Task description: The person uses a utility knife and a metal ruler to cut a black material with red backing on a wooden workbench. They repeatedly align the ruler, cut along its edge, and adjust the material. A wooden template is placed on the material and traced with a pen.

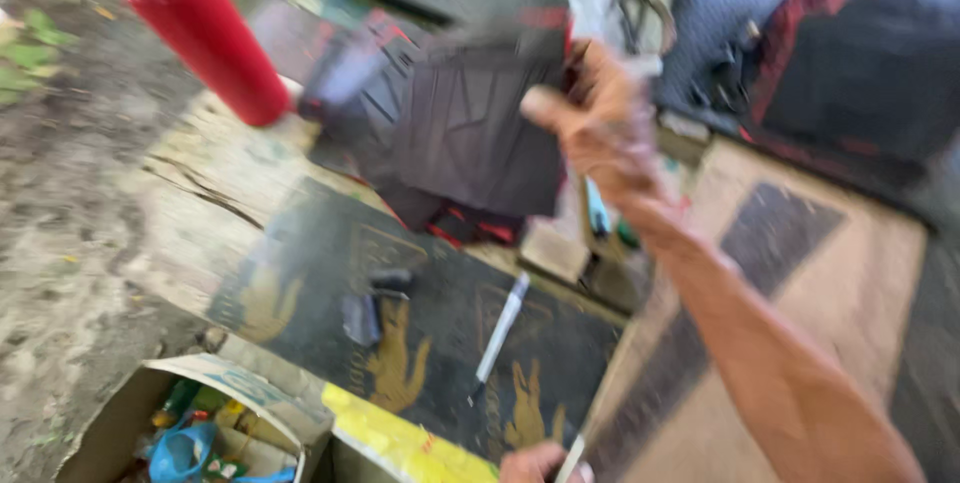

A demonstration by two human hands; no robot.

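gripping: the right hand (600, 123) is raised in the middle of the view, fingers closed around the edge of a dark folded sheet (470, 133), thumb laid across its right side
sheet: dark grey, creased, with red trim showing at its top and lower edge; it hangs in the air from the right hand, above the dark mat, and is blurred
right arm: bare forearm runs from the lower right corner up to the hand
left hand: only the top of the left hand (535, 463) shows at the bottom edge, closed on a thin pale stick-like thing (572, 455); what that thing is cannot be told
dark mat: a black mat (430, 343) with gold figures lies on the ground under the sheet
pen: a white pen (500, 328) with a dark tip lies slanted on the mat, well apart from both hands
small dark object: a grey-black item (365, 308) sits on the mat left of the pen, too blurred to name
red bottle: a red bottle (205, 28) with a black cap stands tilted at the upper left, just beside the sheet's left edge
cardboard box: an open box (110, 433) at the lower left holds a blue item and coloured bits
yellow piece: a yellow flat piece (400, 443) lies beside the box, near the left hand
ground: bare soil (60, 203) on the left, a tan and dark patterned mat (800, 273) on the right
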